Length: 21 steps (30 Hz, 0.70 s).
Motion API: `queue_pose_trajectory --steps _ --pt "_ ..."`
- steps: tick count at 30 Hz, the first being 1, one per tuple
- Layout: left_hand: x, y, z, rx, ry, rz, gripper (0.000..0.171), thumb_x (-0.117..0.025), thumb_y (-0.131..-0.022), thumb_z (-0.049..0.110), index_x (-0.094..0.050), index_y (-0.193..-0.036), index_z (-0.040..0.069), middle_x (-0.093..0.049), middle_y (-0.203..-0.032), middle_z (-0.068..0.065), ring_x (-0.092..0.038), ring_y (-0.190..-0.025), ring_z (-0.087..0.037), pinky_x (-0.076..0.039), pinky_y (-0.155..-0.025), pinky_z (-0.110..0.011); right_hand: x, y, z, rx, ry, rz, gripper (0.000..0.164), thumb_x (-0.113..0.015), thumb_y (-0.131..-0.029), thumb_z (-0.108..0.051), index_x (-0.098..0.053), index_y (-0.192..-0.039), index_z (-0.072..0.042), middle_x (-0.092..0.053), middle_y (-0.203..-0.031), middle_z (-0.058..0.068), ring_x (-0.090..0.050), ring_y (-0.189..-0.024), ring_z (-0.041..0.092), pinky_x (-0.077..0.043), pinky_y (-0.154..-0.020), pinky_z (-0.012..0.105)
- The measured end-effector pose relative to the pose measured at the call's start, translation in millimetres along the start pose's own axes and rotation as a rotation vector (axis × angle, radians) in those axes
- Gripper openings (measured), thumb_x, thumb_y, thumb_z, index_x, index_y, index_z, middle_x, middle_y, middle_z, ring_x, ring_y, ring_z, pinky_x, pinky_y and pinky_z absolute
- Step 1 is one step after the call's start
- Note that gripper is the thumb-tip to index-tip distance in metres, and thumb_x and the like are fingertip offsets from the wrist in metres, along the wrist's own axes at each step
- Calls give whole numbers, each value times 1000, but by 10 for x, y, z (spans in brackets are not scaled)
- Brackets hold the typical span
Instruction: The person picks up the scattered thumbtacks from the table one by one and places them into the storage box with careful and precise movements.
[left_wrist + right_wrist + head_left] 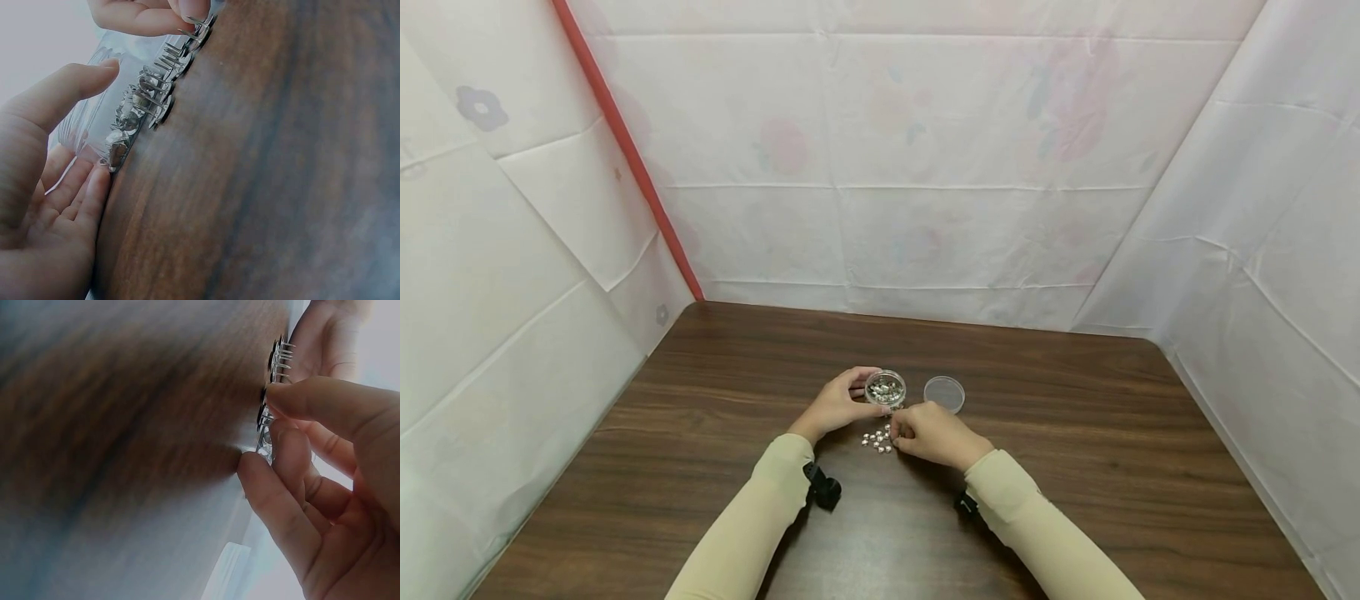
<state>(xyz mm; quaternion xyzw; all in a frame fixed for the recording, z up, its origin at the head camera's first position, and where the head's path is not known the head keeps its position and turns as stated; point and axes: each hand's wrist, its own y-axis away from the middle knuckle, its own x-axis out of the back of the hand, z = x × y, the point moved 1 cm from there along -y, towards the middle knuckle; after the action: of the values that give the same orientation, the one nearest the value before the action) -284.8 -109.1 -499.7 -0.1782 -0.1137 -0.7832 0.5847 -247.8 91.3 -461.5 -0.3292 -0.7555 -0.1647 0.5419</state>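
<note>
My left hand (pixel 842 402) curves round a clear round container (pixel 904 392), thumb on the near side and fingers on the far side. Silvery metal pieces fill the bottom of this container. In front of it, several small pronged metal studs (pixel 877 438) lie on the table, and their thin prongs (pixel 170 62) point up in the left wrist view. Over the right edge of this group is my right hand (pixel 938 435), its thumb (pixel 300 399) and bent forefinger (pixel 290 450) closing on a stud. Another of its fingertips rests on the tabletop.
A clear round lid (pixel 944 394) lies flat on the dark wood table (pixel 1075 433), just beyond my right hand. White patterned sheets (pixel 925 167) hang behind the table and at both sides. A red strip (pixel 625 142) runs down the left corner.
</note>
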Motion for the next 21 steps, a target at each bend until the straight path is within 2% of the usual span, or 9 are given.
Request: queue_pose_trajectory --steps 15,21 --pt "-1 -3 9 1 6 5 69 -83 -66 40 -52 -127 32 -53 -123 6 -53 -106 -11 -50 -90 -40 26 13 -4 -14 -36 3 4 -68 -83 -16 -65 -82 -17 -56 -65 -10 -49 -57 0 -46 -53 19" --pt "-7 -7 -5 -2 13 3 70 -83 -65 42 -52 -126 31 -54 -122 6 -53 -105 -11 -50 -90 -39 49 25 -10 5 -73 19 4 -68 -82 -12 -65 -83 -15 -57 -65 -9 -49 -57 1 -47 -53 20"
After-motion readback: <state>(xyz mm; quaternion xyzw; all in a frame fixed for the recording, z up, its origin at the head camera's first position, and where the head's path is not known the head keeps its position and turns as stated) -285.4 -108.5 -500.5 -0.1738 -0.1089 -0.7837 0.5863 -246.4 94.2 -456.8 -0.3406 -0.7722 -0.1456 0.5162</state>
